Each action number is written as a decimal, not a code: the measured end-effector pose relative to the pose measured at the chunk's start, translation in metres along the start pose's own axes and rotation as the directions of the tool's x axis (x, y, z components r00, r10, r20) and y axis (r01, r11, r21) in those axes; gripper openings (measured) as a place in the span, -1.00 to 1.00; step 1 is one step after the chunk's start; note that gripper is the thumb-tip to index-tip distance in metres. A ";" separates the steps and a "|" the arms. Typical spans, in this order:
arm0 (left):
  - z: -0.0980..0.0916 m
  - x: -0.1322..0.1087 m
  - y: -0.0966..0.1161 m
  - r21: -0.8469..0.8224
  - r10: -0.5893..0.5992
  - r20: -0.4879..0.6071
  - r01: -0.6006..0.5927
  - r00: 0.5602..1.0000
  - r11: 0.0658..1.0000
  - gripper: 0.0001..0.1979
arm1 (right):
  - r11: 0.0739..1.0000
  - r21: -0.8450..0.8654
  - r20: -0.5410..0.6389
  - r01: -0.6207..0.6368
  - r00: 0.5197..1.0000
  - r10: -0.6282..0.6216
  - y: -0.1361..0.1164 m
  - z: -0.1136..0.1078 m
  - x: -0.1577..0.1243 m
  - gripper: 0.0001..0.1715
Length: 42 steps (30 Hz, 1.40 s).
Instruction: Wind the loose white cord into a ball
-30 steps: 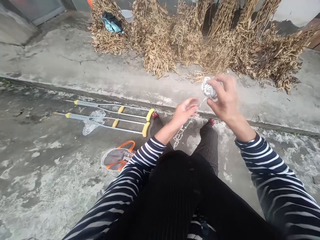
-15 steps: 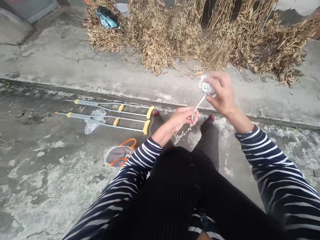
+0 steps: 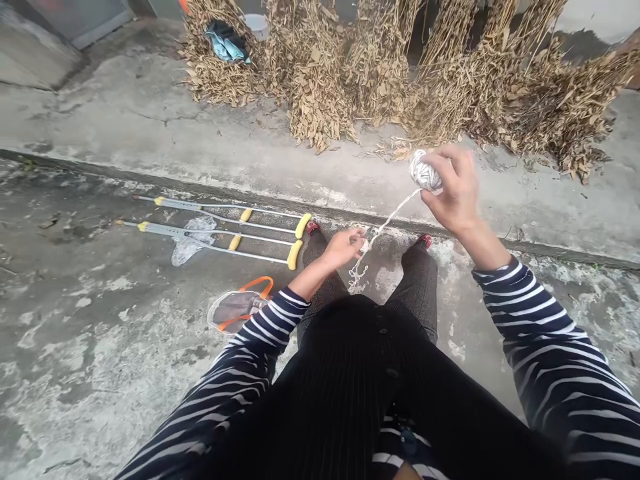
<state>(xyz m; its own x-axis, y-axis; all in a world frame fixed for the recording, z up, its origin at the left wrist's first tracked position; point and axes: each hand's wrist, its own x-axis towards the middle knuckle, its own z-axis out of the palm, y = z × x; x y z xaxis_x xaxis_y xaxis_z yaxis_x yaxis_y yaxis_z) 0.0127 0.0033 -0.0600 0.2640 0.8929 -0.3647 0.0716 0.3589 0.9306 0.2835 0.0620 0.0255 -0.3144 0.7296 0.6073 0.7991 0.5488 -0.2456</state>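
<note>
My right hand (image 3: 454,190), raised over the concrete ledge, grips a small wound ball of white cord (image 3: 425,171) between thumb and fingers. From the ball a length of white cord (image 3: 393,218) slopes down to the left and ends in a loose, tangled tail (image 3: 356,275) between my legs. My left hand (image 3: 345,247) is close beside the lower part of this cord, its fingers loosely curled and apart, and it seems to hold nothing. Slight blur at its fingertips hides whether they touch the cord.
Two crutches (image 3: 225,237) with yellow pads lie on the ground at left, by a crumpled clear plastic bag (image 3: 193,243). Closer in sits a grey bag with orange handles (image 3: 235,310). Dried plant bundles (image 3: 320,80) lean along the back, on the raised concrete ledge (image 3: 240,157).
My left hand has let go of the cord and drawn back to the left. The cord, taut before, now hangs slacker. My right hand with the ball has shifted slightly right.
</note>
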 end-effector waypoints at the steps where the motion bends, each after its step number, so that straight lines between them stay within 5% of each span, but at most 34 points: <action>1: 0.002 0.008 -0.002 0.015 0.031 -0.098 -0.030 0.995 0.999 -0.69 | 1.000 -0.015 0.006 0.009 1.000 -0.009 -0.005 -0.004 0.002 -0.44; 3: 0.011 0.018 0.004 -0.042 0.122 -0.152 -0.130 0.981 0.991 -0.63 | 0.998 -0.051 0.030 0.034 0.999 -0.032 -0.017 -0.011 0.005 -0.43; 6: 0.036 0.024 0.030 -0.240 0.251 -0.081 -0.263 0.965 0.934 -0.63 | 0.995 -0.087 0.081 0.047 0.996 -0.040 -0.035 -0.013 0.010 -0.41; 12: 0.071 0.024 0.067 -0.456 0.298 0.032 -0.252 0.954 0.854 -0.81 | 0.995 -0.082 0.139 0.059 0.989 -0.047 -0.045 -0.006 0.021 -0.43; 20: 0.047 -0.003 0.050 -0.432 0.123 0.277 0.009 0.953 0.902 -0.77 | 0.995 -0.099 0.086 -0.003 0.996 0.011 -0.003 0.002 0.032 -0.51; 29: 0.011 -0.060 0.050 -0.398 0.114 0.538 0.133 0.835 0.908 -0.59 | 0.997 -0.071 0.006 0.040 0.999 -0.039 0.033 0.030 0.002 -0.36; 32: -0.001 -0.071 0.068 -0.420 0.168 0.484 0.059 0.858 0.906 -0.62 | 0.999 0.030 -0.029 0.014 0.999 -0.013 0.030 0.044 -0.015 -0.36; 36: -0.007 -0.061 0.099 -0.451 0.267 0.239 -0.137 0.933 0.882 -0.72 | 0.971 0.225 0.000 -0.083 0.996 0.085 0.010 0.058 -0.040 -0.38; 42: 0.002 -0.022 0.130 -0.439 0.319 0.027 -0.276 0.947 0.855 -0.71 | 0.786 0.487 0.271 -0.382 0.921 0.280 -0.029 0.053 -0.068 -0.26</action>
<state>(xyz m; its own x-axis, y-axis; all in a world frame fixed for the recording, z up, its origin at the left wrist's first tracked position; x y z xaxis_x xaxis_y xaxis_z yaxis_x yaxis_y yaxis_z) 0.0183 0.0303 0.0690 0.2991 0.9530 -0.0473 -0.4335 0.1799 0.8830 0.2548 0.0179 -0.0484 -0.2046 0.9362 0.2859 0.4985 0.3510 -0.7927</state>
